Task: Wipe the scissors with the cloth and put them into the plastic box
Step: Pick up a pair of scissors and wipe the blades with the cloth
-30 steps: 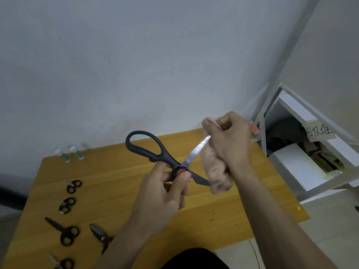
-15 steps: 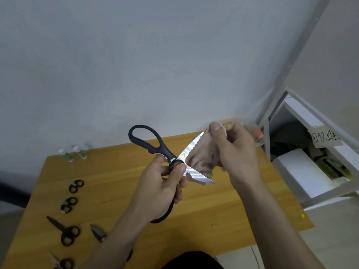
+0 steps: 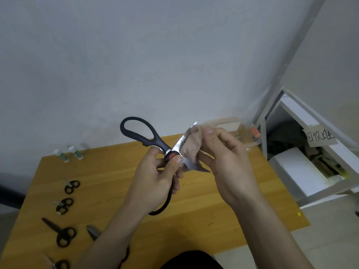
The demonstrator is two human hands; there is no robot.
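Large black-handled kitchen scissors (image 3: pixel 144 139) are held up over the wooden table (image 3: pixel 108 177), blades spread apart. My left hand (image 3: pixel 157 181) grips them at the red pivot, thumb on top. My right hand (image 3: pixel 227 162) pinches a pinkish cloth (image 3: pixel 191 147) against the inner side of the upper blade, between the two blades. The clear plastic box (image 3: pixel 250 138) with an orange latch stands at the table's far right corner, partly hidden behind my right hand.
Several smaller black-handled scissors (image 3: pixel 66 235) lie along the table's left side, one partly under my left forearm. Two small green-and-white tubes (image 3: pixel 75 152) stand at the far left edge. A white metal shelf (image 3: pixel 310 152) with boxes and a paper label stands to the right.
The scissors' blades have spread wider and the lower handle has swung down below my left hand. The cloth has slid from the outer side of the blade tip to between the blades.
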